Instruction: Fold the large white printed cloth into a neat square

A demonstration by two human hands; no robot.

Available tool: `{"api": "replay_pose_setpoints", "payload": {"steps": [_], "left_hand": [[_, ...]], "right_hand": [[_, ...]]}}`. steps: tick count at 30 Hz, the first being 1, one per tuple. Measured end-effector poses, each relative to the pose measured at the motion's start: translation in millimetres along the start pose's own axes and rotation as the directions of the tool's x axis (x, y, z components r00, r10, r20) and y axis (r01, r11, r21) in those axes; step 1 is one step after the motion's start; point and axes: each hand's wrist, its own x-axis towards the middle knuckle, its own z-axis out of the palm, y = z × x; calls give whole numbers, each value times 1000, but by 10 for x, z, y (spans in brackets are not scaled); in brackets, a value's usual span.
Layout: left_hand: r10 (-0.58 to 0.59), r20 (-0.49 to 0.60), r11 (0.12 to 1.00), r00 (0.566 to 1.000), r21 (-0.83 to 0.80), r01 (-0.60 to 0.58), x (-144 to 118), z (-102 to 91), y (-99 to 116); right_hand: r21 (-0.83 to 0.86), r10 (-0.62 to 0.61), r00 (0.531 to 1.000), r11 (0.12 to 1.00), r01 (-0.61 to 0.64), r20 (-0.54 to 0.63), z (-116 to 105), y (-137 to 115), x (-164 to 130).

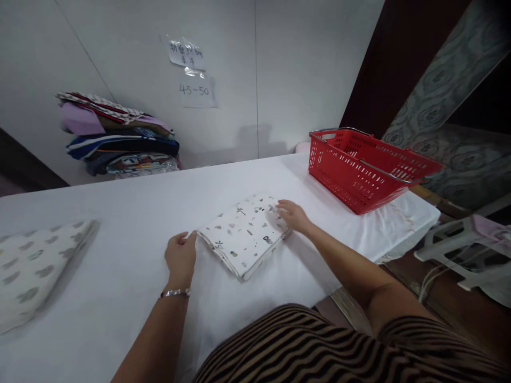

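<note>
A folded white cloth (249, 231) with small dark and grey printed motifs lies on the white-covered table in front of me, its layered edges toward me. At its left corner is my left hand (181, 258), fingers curled in and closed on the corner; the fingertips are partly hidden. My right hand (294, 216) rests at the cloth's right edge with its fingers stretched out, the tips touching the top surface. Farther left lies another folded white cloth (40, 266) with grey blotches, apart from both hands and cut off by the view's edge.
The table (131, 287) stands near a pale wall with taped paper signs (195, 90). A pile of folded fabrics (123, 141) sits at the back left. At the back right is a red plastic basket (359, 170). A white stool (467, 250) stands beyond the right end.
</note>
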Motion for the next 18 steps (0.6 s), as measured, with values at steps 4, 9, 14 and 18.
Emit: {"api": "replay_pose_setpoints", "payload": {"steps": [4,9,14,18], "left_hand": [[512,293,780,808,236,-580,-449,-97,57],[662,667,387,341,84,-918,-915,-11,10],[624,724,316,294,110,-942,-965,8,-85],[618,713,353,331,124,-927,-981,-2,-80]], "right_hand": [[28,360,933,933,-359,-15,-398,371,116],[38,488,860,866,-498,146,-465,499,106],[83,510,837,842,-533,198,-396,476,85],[84,498,847,851,-518,186,-374,524,62]]}}
